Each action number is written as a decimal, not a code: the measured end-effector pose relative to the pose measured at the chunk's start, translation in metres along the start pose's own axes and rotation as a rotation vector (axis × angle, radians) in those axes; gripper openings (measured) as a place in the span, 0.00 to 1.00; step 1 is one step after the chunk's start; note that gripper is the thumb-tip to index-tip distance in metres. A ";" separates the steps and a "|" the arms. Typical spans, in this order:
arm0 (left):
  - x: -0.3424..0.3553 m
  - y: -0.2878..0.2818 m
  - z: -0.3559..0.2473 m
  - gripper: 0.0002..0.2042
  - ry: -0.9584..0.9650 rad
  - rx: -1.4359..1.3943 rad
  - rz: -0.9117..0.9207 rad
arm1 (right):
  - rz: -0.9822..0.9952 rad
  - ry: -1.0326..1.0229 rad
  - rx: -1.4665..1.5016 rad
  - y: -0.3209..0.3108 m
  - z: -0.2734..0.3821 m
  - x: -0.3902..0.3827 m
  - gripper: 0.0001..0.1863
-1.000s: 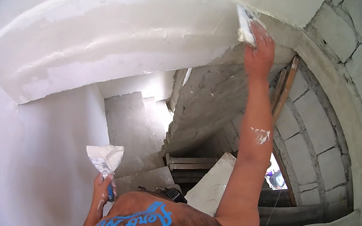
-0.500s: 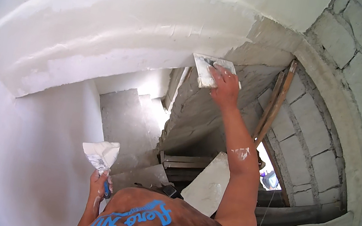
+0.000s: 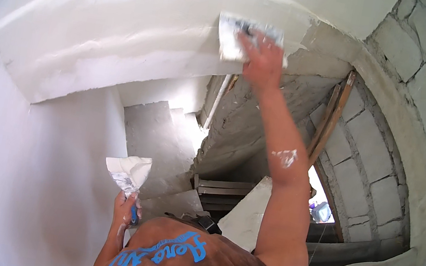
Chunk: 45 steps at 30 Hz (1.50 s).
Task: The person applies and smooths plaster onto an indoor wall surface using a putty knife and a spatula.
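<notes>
My right hand [image 3: 264, 62] is wrapped on a wide plastering trowel [image 3: 229, 42], whose flat blade lies against the plastered beam [image 3: 157, 26] above the opening. Motion smears the blade and fingers a little. Low on the left, my left hand [image 3: 123, 209] grips a putty knife [image 3: 127, 169] by its blue handle. White filler coats that broad blade, which points up and away from the beam. A smear of filler shows on my right forearm. Smooth white coating covers the beam's left and middle; its right end is bare grey-brown.
Below the beam is a stairwell with grey steps [image 3: 159, 129]. Wooden props [image 3: 333, 114] lean on the right beside a wall of grey blocks [image 3: 376, 145]. Wooden planks [image 3: 223, 188] and a pale board [image 3: 244, 212] lie lower down. A smooth white wall [image 3: 59, 163] stands left.
My right hand has slid the trowel up the beam from its lower edge. My left hand with the putty knife has shifted slightly right and up in the view.
</notes>
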<state>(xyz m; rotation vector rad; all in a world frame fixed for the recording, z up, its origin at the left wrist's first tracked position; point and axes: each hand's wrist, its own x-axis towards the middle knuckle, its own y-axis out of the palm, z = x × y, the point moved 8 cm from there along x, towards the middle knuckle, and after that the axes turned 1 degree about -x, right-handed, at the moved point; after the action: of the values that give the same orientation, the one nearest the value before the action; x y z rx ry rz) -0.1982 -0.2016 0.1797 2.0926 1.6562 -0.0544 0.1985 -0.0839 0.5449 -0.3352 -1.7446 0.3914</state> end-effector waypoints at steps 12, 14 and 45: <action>-0.004 -0.020 0.006 0.09 -0.046 0.033 -0.019 | -0.079 -0.044 0.103 -0.028 0.054 -0.012 0.37; -0.005 -0.017 0.003 0.09 -0.014 0.017 -0.002 | -0.174 -0.107 0.014 -0.040 0.052 0.035 0.37; -0.019 0.018 -0.065 0.12 -0.094 0.034 0.204 | 0.538 0.717 1.751 0.012 0.185 -0.188 0.24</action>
<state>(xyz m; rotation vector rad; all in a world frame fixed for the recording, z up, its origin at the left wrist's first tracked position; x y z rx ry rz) -0.2032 -0.1971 0.2489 2.2377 1.3896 -0.1141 0.0557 -0.1688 0.3392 0.3440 -0.1692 1.7129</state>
